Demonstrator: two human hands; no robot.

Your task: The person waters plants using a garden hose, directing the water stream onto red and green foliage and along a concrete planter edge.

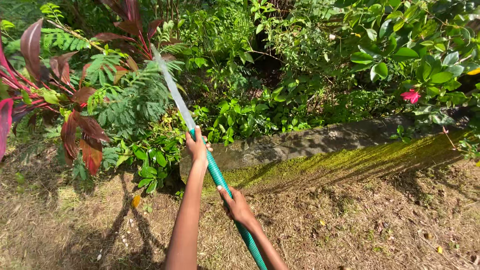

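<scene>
Here we see, at the far left, a red-leaved plant cut off by the frame edge, with ferns crowding just beside it. Our left hand is closed around the green ribbed hose at its front end; the fingers cover the mouth, so we cannot make out any nozzle. A jet of water shoots up and to the left from that grip, over the ferns. Lower down and a little to the right, our right hand is wrapped tight around the same hose, which runs between the two hands and then leaves the picture at the bottom edge. Both forearms are cut off at the bottom too. Behind the hands lies a mossy stone kerb, running off to the right, its far end lost under green shrubs. At the right, a pink flower shows among the leaves. Dry grass covers the ground in front.
</scene>
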